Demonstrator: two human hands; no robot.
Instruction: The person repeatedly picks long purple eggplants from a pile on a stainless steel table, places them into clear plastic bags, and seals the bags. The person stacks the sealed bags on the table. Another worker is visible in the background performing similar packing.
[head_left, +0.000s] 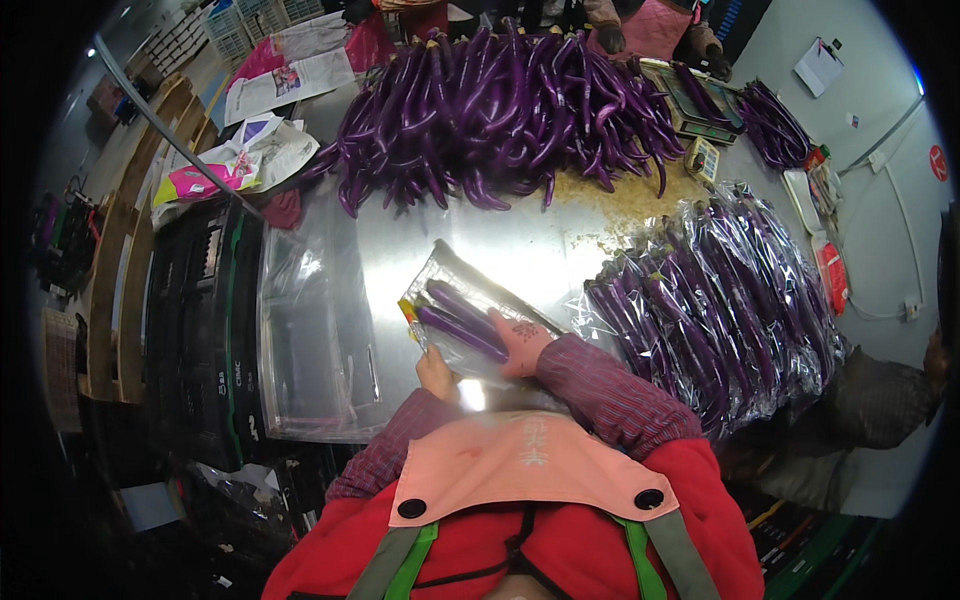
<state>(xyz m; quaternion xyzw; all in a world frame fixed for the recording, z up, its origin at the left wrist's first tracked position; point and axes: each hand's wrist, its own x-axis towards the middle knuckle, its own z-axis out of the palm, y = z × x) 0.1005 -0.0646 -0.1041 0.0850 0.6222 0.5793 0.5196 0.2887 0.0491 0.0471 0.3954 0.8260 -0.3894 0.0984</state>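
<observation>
In front of me, two long purple eggplants (466, 334) lie side by side at a slant on a clear plastic bag (450, 262) with a yellow patch at its left edge. Whether they are inside the bag or on top of it, I cannot tell. My right hand (523, 343) is closed over their lower right ends. The near left edge of the bag is pinched in my left hand (437, 375). Beyond my hands is a large heap of loose eggplants (480, 112). To the right, several eggplants in clear wrapping (712, 300) lie in a row.
A stack of flat clear bags (315, 330) lies left on the metal table (405, 232). Black crates (199, 330) stand beside it. At the back right, a scale (686, 101) bears an eggplant, near a co-worker's gloved hand (718, 64). A small yellow-framed device (702, 160) sits nearby.
</observation>
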